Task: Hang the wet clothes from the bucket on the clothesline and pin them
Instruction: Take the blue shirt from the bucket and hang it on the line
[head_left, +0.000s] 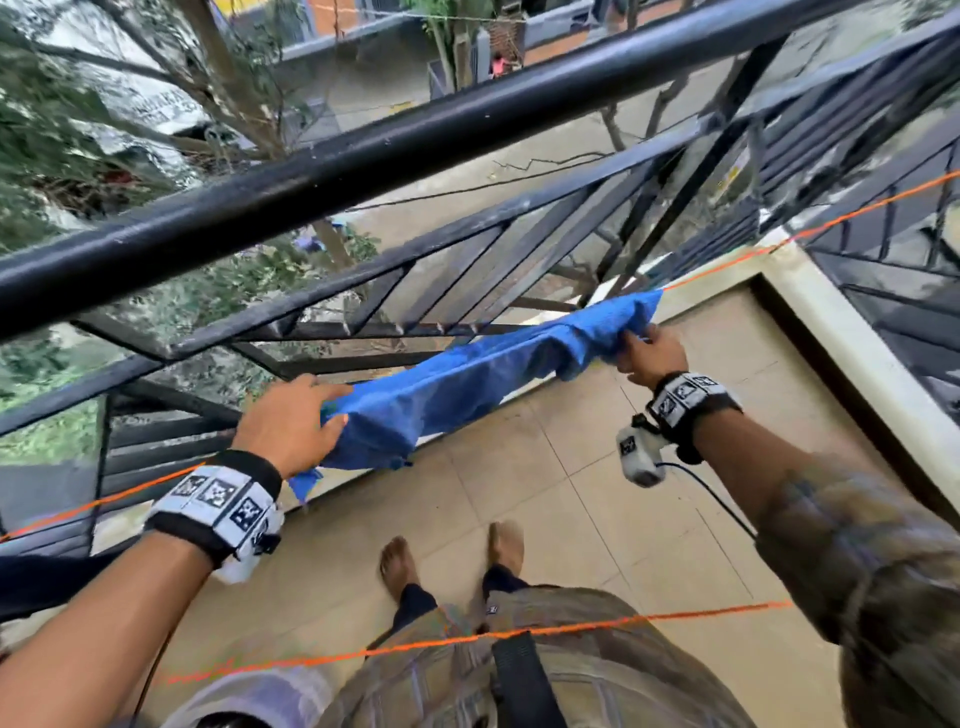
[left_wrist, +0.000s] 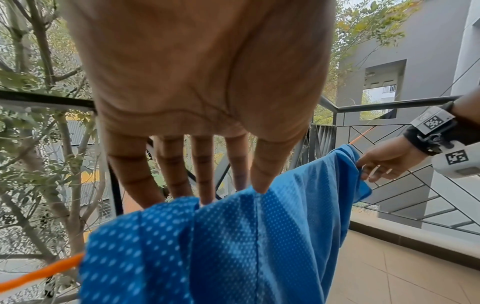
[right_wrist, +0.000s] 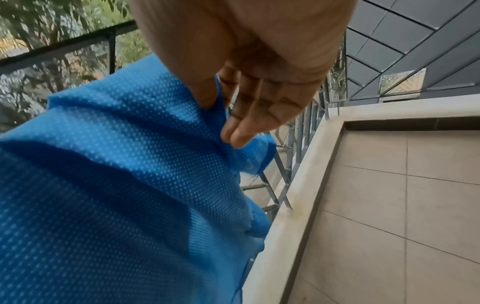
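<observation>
A: How far along is the person with the hanging?

B: One blue mesh garment (head_left: 470, 374) is already draped over the far orange clothesline (head_left: 852, 210), which runs just inside the black balcony railing (head_left: 363, 156). It looks like the spreading step: the cloth is on the line but bunched and creased along the top. No pegs show anywhere, so pinning seems still to come. The bucket is out of view, so what remains in it cannot be told.

A: And the hands?

B: The left hand (head_left: 291, 423) lies on the garment's left end, fingers (left_wrist: 205, 174) nearly straight with their tips on the fold and the thumb pressing the near side. The right hand (head_left: 655, 355) pinches the right edge between thumb and fingers.

A: What is the garment like?

B: Bright blue, a fine knit dotted with pale pinholes, with a stitched seam down the near side. It hangs limp on both sides. A second orange line (head_left: 467, 636) crosses nearer the person, bare.
</observation>
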